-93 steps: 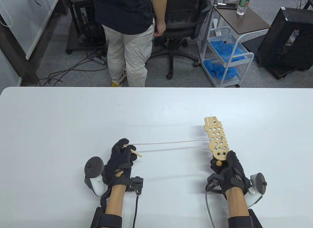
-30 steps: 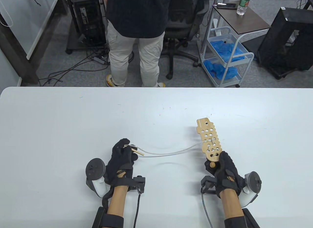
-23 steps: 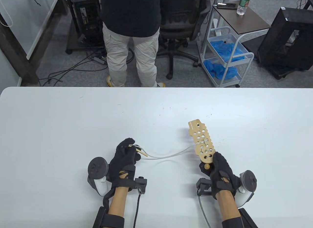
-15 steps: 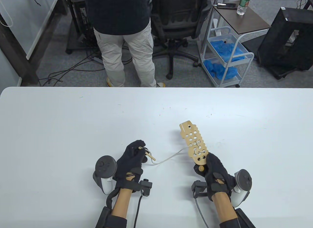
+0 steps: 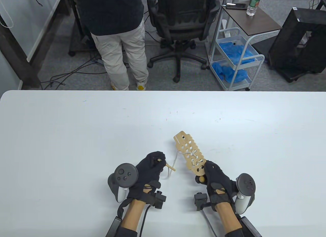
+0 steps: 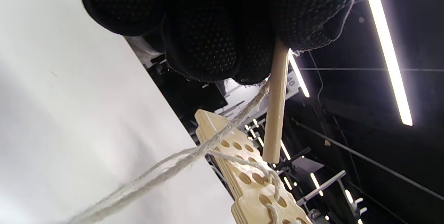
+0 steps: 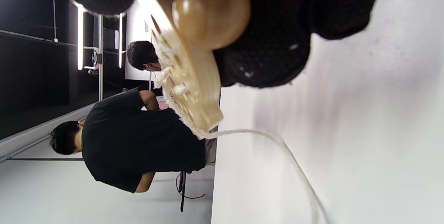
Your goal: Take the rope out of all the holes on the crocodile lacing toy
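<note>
My right hand grips the near end of the wooden crocodile lacing toy, a flat board full of holes, tilted up and to the left above the table. A round wooden bead sits at that held end. White rope is still laced through several holes nearer my hand and hangs in a slack loop. My left hand pinches the wooden needle at the rope's end; the needle and rope show close up against the toy.
The white table stretches wide to left, right and beyond the toy. Behind its far edge a person stands beside an office chair. A cart with blue cloth stands at the back right.
Both hands have drawn together toward the middle. The taut rope has gone slack into a short loop, and the toy has tilted further left. The person behind has stepped left.
</note>
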The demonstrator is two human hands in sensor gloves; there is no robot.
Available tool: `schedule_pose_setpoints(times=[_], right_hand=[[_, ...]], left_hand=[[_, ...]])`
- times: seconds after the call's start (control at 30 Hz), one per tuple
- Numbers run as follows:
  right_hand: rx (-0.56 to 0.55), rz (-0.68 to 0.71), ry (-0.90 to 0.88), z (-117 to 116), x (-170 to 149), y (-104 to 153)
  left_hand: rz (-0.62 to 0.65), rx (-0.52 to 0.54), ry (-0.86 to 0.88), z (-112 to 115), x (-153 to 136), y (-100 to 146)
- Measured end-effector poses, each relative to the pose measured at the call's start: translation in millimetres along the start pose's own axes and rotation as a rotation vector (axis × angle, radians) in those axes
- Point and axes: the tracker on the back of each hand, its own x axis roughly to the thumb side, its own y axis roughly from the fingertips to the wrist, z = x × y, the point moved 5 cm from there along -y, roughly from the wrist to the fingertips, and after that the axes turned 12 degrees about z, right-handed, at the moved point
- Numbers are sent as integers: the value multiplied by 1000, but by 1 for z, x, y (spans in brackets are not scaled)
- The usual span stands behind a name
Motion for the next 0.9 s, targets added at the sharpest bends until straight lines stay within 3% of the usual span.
schedule_pose_setpoints(times=[0.4, 0.67, 0.9], right_hand=[[75, 45, 61, -15, 6, 3], [113, 78, 84, -21, 11, 3], [141, 99, 100, -26, 14, 4]], left_hand=[[104, -26, -72, 11, 26, 2], [95, 15, -198, 5, 34, 5], [95, 15, -200, 4, 33, 5]])
